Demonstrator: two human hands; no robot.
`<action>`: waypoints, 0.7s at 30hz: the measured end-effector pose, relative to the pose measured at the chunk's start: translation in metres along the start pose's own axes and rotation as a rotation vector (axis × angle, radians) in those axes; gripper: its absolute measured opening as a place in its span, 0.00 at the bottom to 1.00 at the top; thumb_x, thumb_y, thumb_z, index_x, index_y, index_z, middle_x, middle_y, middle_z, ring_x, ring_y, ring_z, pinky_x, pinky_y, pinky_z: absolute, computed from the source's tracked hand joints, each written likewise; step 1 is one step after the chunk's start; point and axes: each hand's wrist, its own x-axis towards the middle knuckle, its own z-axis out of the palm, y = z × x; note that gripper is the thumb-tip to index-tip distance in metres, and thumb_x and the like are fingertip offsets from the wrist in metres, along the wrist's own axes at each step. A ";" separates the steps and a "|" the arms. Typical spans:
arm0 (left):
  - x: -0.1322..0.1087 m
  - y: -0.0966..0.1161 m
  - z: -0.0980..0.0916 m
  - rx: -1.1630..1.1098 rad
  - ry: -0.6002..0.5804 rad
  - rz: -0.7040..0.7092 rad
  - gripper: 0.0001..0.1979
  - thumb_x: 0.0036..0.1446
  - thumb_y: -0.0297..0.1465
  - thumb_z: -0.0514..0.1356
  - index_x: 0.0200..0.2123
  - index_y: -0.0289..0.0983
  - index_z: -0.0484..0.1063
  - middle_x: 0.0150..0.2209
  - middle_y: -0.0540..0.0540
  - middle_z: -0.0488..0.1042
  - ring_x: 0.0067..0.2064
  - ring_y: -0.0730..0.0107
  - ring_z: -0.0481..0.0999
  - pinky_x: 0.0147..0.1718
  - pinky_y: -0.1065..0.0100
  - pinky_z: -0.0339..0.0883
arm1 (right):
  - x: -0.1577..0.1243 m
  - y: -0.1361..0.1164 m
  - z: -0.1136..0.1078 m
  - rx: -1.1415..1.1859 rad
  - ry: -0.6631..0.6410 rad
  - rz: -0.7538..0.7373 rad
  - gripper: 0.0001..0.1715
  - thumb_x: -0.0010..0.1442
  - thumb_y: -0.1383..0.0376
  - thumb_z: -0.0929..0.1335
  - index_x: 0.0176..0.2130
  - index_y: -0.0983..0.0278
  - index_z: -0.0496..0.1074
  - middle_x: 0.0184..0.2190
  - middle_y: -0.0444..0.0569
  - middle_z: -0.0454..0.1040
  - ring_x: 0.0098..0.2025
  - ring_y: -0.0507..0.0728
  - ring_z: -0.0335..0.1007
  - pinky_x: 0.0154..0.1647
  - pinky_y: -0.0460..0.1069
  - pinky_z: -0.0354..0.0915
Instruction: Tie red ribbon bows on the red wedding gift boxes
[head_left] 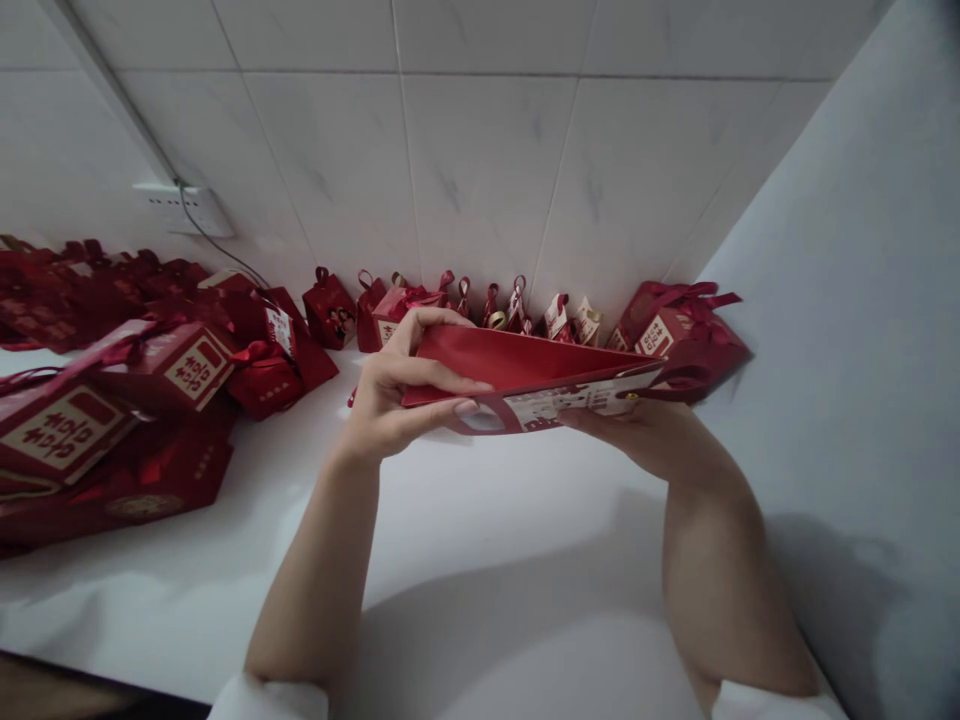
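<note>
Between my two hands, above the white table, is a red paper gift box (495, 358) with a printed pale front panel and a dark red ribbon at its right end. It looks partly flattened, tilted with its red inner or side face upward. My left hand (405, 385) grips its left end, the thumb on the front panel and the fingers over the top edge. My right hand (645, 430) holds the right end from below, its thumb near the lower edge of the printed panel. Most of the right hand's fingers are hidden behind the box.
Red gift boxes with ribbons (180, 370) are heaped on the left of the white table (495, 560). Several small ribboned bags (517, 310) line the tiled wall (487, 170). Another ribboned box (697, 330) stands at the right corner. A power strip (184, 208) hangs on the wall.
</note>
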 end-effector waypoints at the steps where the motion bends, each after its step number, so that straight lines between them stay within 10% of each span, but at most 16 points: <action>1: 0.000 -0.001 0.001 -0.006 0.010 -0.048 0.07 0.46 0.39 0.72 0.30 0.47 0.83 0.49 0.44 0.74 0.56 0.52 0.69 0.58 0.54 0.64 | 0.001 0.001 0.002 0.056 0.000 0.020 0.12 0.54 0.52 0.74 0.37 0.54 0.81 0.42 0.45 0.81 0.50 0.68 0.76 0.53 0.64 0.73; 9: -0.001 -0.014 0.001 -0.256 -0.074 -1.131 0.31 0.56 0.56 0.55 0.28 0.32 0.76 0.20 0.40 0.76 0.20 0.62 0.76 0.18 0.67 0.71 | 0.033 0.022 0.018 0.882 0.160 0.182 0.22 0.55 0.47 0.72 0.32 0.64 0.75 0.20 0.44 0.76 0.18 0.52 0.72 0.17 0.45 0.69; 13: 0.000 -0.014 0.006 -0.355 -0.242 -1.236 0.34 0.58 0.55 0.48 0.21 0.31 0.71 0.10 0.42 0.67 0.11 0.68 0.67 0.08 0.74 0.56 | 0.049 0.039 0.026 1.068 -0.033 0.326 0.22 0.60 0.47 0.67 0.39 0.62 0.75 0.22 0.42 0.76 0.14 0.50 0.66 0.10 0.43 0.58; 21: 0.001 -0.038 0.029 -0.591 -0.367 -1.248 0.36 0.62 0.51 0.39 0.26 0.28 0.73 0.17 0.39 0.74 0.13 0.71 0.71 0.09 0.77 0.58 | 0.056 0.051 0.037 1.064 -0.119 0.313 0.24 0.63 0.48 0.63 0.41 0.63 0.76 0.24 0.47 0.78 0.25 0.57 0.77 0.20 0.48 0.71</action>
